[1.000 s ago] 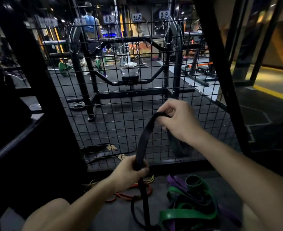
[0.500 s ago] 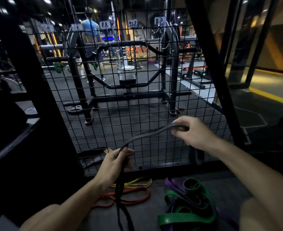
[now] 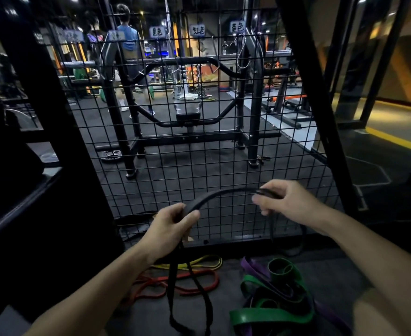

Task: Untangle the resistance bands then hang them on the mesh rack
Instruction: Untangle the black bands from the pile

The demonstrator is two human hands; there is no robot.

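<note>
A black resistance band (image 3: 220, 194) arches between my two hands in front of the mesh rack (image 3: 199, 151). My left hand (image 3: 168, 229) grips one part of it, and its loop hangs down to the floor below. My right hand (image 3: 286, 202) pinches the other end, with another strand dropping beneath it. On the floor lie a yellow band (image 3: 199, 261), a red band (image 3: 187, 284), and a tangled pile of green bands (image 3: 267, 314) and purple bands (image 3: 252, 267).
Labelled tags (image 3: 197, 30) sit along the top of the mesh. A thick black upright (image 3: 320, 112) frames the mesh on the right and a dark post (image 3: 61, 141) on the left. Behind the mesh stand a bench rack (image 3: 187, 112) and people (image 3: 127, 37).
The black band's arch has dropped from a tall loop to a low curve. My right hand moved lower and to the right; my left hand stayed gripping the band.
</note>
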